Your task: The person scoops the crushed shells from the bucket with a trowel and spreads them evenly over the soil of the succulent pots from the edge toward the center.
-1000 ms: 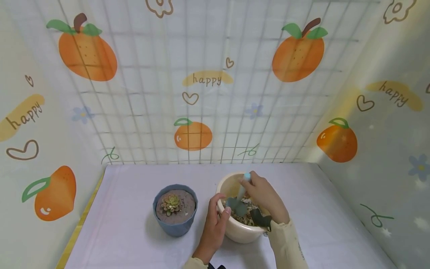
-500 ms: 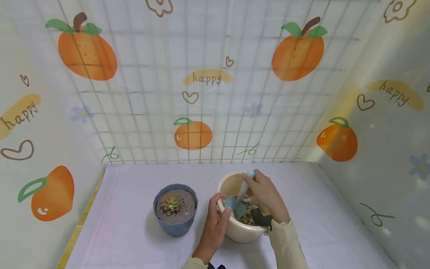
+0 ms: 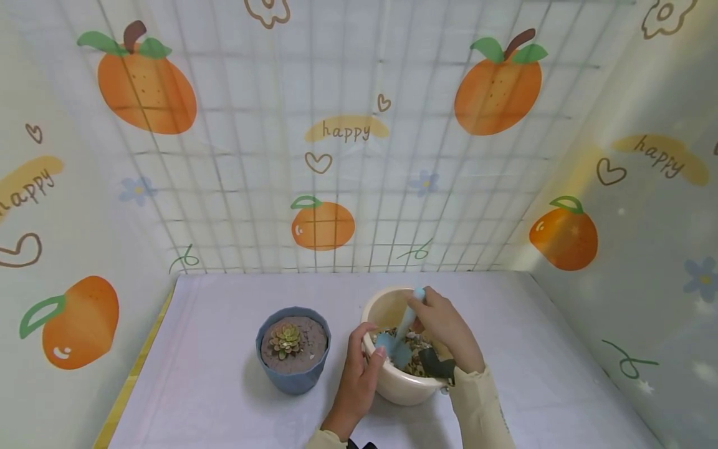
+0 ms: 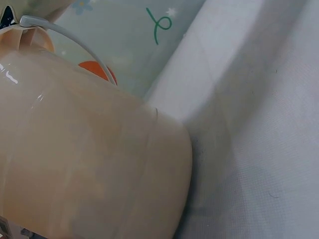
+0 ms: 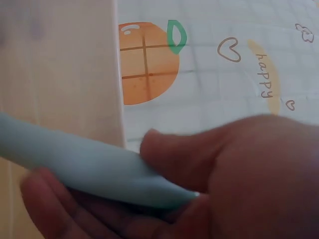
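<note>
A cream bucket (image 3: 405,394) with a grainy, pebbly potting mix (image 3: 416,344) inside stands at the table's middle right. My left hand (image 3: 359,374) holds its left rim, thumb and fingers spread along the edge. Inside the bucket, my right hand (image 3: 445,324) grips the pale blue handle of a small trowel (image 3: 401,349); its blade lies on the mix near the left wall. From the right wrist view, the thumb presses the handle (image 5: 75,159) from above, with fingers curled beneath. The left wrist view has mostly the bucket's outer wall (image 4: 94,149), the left hand being out of sight.
Left of the bucket stands a blue faceted pot (image 3: 294,381) with a succulent (image 3: 286,340) in brownish soil. A dark wrist device (image 3: 434,363) overlaps the bucket's right side. Printed curtains surround the white-covered table (image 3: 213,349) at the back and sides.
The trowel's handle has shifted slightly right and its blade has tilted, now looking lighter blue. My left hand, the bucket and the blue pot have stayed in place.
</note>
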{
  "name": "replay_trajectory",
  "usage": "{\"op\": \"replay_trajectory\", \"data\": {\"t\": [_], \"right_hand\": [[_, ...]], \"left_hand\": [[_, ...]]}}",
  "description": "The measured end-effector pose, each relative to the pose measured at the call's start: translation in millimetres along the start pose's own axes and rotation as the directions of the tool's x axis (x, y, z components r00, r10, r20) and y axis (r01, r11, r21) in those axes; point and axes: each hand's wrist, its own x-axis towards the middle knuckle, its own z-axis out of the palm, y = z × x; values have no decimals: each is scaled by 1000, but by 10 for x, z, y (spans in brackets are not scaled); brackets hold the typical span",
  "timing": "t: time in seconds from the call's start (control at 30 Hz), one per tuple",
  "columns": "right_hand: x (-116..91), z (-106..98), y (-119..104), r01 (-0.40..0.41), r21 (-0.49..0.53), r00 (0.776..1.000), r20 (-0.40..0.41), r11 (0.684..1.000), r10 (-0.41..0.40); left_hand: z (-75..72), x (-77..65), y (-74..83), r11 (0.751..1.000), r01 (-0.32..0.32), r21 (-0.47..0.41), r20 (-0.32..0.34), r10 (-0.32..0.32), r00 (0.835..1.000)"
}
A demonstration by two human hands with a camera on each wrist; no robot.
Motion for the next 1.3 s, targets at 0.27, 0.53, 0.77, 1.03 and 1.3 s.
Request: {"op": "replay_trajectory", "data": {"t": [0.27, 0.53, 0.77, 1.03, 1.3], "right_hand": [[-17, -5, -25, -1, -45, 1000, 11, 999, 1], [-8, -46, 1, -37, 22, 992, -121, 999, 40], [12, -87, 75, -12, 220, 974, -217, 975, 61], [5, -100, 63, -6, 197, 953, -297, 980, 65], [7, -100, 101, 7, 203, 929, -363, 979, 68]], "left_hand": [[1, -3, -9, 1000, -8, 5, -4, 8, 1000], [9, 1, -32, 1000, -12, 8, -9, 13, 1000], [1, 4, -9, 1000, -8, 7, -3, 8, 1000], [-2, 9, -4, 1000, -12, 15, -11, 13, 1000], [2, -4, -13, 1000, -5, 20, -17, 5, 1000]]}}
